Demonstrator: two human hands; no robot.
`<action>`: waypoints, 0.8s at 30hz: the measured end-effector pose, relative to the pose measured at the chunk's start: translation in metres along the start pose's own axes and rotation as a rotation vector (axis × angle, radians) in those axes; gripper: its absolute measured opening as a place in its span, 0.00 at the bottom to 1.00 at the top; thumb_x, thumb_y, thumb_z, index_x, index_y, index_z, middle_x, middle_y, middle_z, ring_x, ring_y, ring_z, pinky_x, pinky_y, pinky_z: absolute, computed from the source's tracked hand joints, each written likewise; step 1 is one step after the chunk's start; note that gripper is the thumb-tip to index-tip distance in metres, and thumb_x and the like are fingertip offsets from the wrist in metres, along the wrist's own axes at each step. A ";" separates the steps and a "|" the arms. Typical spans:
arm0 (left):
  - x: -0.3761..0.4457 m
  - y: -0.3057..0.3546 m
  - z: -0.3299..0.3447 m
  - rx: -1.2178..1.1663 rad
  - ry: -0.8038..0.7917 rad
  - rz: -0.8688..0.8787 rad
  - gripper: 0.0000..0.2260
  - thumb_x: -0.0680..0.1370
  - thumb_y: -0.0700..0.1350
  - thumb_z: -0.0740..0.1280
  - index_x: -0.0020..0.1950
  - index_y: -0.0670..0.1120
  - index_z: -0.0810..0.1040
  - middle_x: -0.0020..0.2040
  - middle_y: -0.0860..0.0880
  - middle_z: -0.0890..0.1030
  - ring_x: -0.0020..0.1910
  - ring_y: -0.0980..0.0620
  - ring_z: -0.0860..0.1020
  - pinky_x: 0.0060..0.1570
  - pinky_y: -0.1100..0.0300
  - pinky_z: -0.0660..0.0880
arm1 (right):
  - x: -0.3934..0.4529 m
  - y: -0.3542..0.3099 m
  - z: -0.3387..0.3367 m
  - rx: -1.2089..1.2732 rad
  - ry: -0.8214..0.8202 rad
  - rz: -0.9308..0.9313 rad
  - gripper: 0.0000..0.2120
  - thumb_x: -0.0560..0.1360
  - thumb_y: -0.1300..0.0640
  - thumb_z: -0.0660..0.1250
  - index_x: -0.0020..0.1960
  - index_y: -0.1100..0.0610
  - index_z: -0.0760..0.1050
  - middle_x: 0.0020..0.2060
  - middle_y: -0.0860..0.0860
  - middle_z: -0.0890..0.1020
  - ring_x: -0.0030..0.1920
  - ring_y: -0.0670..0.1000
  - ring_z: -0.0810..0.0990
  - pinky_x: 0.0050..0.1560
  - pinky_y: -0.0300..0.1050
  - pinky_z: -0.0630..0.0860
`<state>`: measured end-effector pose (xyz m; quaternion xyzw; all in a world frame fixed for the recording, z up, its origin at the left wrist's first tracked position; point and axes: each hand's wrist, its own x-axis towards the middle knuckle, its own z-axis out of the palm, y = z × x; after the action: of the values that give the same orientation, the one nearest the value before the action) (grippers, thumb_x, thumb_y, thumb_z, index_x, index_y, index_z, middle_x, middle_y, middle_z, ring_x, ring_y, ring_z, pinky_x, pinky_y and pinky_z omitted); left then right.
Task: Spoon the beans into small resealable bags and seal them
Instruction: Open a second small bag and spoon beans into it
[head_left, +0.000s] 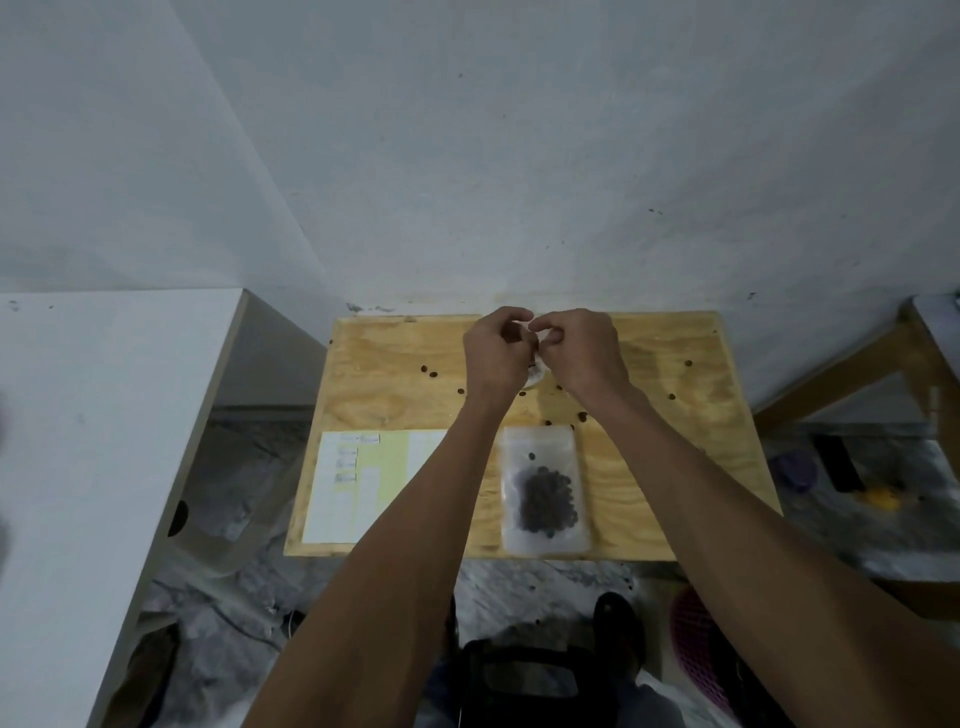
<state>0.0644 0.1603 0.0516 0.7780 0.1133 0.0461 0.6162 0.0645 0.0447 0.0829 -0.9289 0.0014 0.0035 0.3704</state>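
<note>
One filled bag (545, 491) of beans lies flat at lower centre of the table (649, 467), apparently done. At upper centre, the left hand (496, 353) and right hand (579, 351) pinch a second bag (537, 364), mostly hidden; probably sealing it. Loose beans (428, 370) remain scattered.

Both forearms bare to the frame edge, no sleeves. No rings, watch or gloves on left hand (496, 356) or right hand (576, 353). Fingers (511, 317) unadorned.
</note>
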 end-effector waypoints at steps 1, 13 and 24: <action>0.000 0.001 0.002 0.035 0.006 0.025 0.12 0.72 0.27 0.65 0.50 0.39 0.83 0.33 0.49 0.80 0.31 0.52 0.79 0.38 0.47 0.83 | 0.000 -0.001 0.001 -0.015 0.004 -0.001 0.16 0.75 0.68 0.65 0.58 0.56 0.84 0.50 0.55 0.86 0.48 0.52 0.84 0.46 0.39 0.77; -0.006 0.009 -0.003 0.384 0.036 0.340 0.12 0.75 0.38 0.68 0.57 0.41 0.82 0.43 0.48 0.77 0.35 0.59 0.75 0.40 0.60 0.73 | 0.003 0.012 -0.003 -0.047 0.094 -0.018 0.20 0.78 0.67 0.63 0.66 0.53 0.79 0.56 0.55 0.77 0.52 0.52 0.79 0.52 0.45 0.78; 0.000 0.013 -0.028 0.405 -0.125 0.650 0.31 0.67 0.50 0.82 0.62 0.38 0.73 0.59 0.44 0.76 0.61 0.47 0.73 0.58 0.52 0.73 | 0.011 0.000 -0.025 0.560 -0.121 0.085 0.18 0.75 0.68 0.66 0.59 0.54 0.84 0.48 0.47 0.84 0.52 0.47 0.83 0.52 0.47 0.82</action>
<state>0.0597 0.1839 0.0708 0.8806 -0.1699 0.1682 0.4091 0.0759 0.0274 0.1007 -0.7876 0.0193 0.0739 0.6114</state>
